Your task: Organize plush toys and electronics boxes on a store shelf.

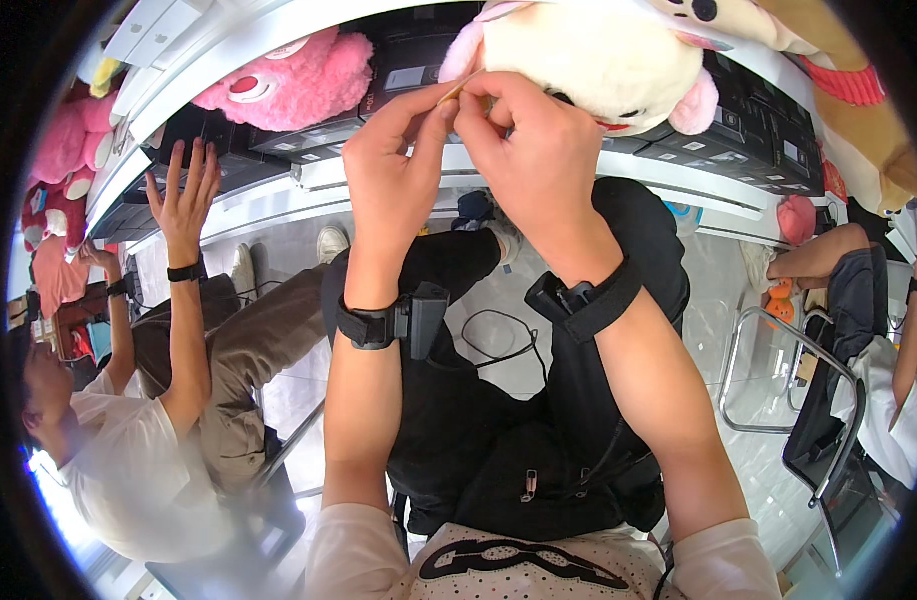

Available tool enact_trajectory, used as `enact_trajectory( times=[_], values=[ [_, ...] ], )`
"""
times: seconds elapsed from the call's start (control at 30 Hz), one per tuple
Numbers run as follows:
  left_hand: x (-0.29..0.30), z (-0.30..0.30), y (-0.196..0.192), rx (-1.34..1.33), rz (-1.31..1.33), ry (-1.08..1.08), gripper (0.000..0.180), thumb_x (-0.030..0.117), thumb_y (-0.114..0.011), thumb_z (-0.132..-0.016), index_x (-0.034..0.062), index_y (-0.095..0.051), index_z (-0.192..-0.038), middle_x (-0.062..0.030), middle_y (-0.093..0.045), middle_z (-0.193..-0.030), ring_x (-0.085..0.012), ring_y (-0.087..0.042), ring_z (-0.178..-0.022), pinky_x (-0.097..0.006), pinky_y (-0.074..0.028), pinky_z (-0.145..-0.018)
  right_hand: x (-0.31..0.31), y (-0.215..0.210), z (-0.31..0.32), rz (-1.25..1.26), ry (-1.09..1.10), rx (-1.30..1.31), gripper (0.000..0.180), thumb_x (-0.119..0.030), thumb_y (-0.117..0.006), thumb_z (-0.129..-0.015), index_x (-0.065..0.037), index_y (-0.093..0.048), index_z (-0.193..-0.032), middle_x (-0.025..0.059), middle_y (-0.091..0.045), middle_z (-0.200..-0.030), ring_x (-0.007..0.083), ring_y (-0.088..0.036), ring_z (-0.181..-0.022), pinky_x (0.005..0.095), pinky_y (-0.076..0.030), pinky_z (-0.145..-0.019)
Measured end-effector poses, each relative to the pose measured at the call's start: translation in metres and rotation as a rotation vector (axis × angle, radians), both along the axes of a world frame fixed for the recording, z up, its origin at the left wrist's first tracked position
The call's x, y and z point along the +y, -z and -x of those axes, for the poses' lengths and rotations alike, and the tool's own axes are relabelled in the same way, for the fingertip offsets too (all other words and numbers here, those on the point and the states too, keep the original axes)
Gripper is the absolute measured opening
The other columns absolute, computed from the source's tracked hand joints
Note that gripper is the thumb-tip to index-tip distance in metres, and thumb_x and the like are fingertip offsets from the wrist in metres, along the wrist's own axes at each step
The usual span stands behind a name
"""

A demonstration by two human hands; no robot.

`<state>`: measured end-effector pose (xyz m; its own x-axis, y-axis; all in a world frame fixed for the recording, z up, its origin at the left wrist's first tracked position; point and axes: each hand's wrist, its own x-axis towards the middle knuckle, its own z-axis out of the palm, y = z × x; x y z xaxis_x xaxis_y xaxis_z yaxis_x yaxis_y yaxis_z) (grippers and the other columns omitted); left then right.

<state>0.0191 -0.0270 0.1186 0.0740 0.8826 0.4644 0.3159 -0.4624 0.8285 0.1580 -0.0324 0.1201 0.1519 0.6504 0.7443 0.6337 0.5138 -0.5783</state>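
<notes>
My left hand (394,150) and my right hand (539,145) meet at the front of the shelf, fingertips pinched together. Between them is a thin, tan-yellow sliver (457,93), too small for me to tell its kind; both hands seem to grip it. Just beyond my right hand lies a cream plush toy (599,60) with pink ears, partly covered by the fingers. A fluffy pink plush (314,80) rests to the left of my left hand. Each of my wrists wears a black strap with a small dark box.
Black boxes (759,130) line the white shelf (669,178) under the toys. At the left sits another person (139,460) with a raised hand (186,190). A metal-framed chair (829,440) and another seated person (884,380) are at the right. A black cable (499,355) lies on the floor.
</notes>
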Motion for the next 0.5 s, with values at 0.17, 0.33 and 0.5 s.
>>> enact_trajectory(
  times=[0.17,0.33,0.5],
  values=[
    [0.0014,0.0008,-0.0001,0.003,-0.024,0.013,0.02,0.004,-0.066,-0.1,-0.0026,-0.072,-0.118,-0.0061,-0.075,-0.104,-0.007,-0.067,-0.091,-0.022,-0.055,-0.082,0.0011,0.0008,0.0008,0.002,0.024,-0.032,0.009,-0.01,-0.077,-0.083,-0.008,-0.071,-0.089,0.0025,-0.061,-0.056,0.0171,-0.059,-0.047,0.0288,-0.045,-0.047],
    [0.0011,0.0003,0.0007,0.003,-0.016,0.01,0.021,0.004,-0.065,-0.1,-0.003,-0.071,-0.119,-0.0062,-0.075,-0.104,-0.0079,-0.068,-0.092,-0.023,-0.056,-0.082,-0.0006,-0.0021,0.0022,0.033,0.018,-0.029,0.01,-0.009,-0.077,-0.083,-0.007,-0.07,-0.09,0.0024,-0.061,-0.056,0.0166,-0.06,-0.047,0.0283,-0.045,-0.048],
    [0.001,0.0001,0.0032,-0.039,0.01,-0.005,0.02,0.004,-0.065,-0.1,-0.005,-0.069,-0.117,-0.0072,-0.075,-0.103,-0.009,-0.069,-0.091,-0.023,-0.056,-0.082,0.0002,-0.0012,0.0024,0.03,0.014,-0.028,0.01,-0.01,-0.077,-0.083,-0.008,-0.07,-0.091,0.0019,-0.062,-0.057,0.0164,-0.06,-0.048,0.0281,-0.046,-0.048]
  ],
)
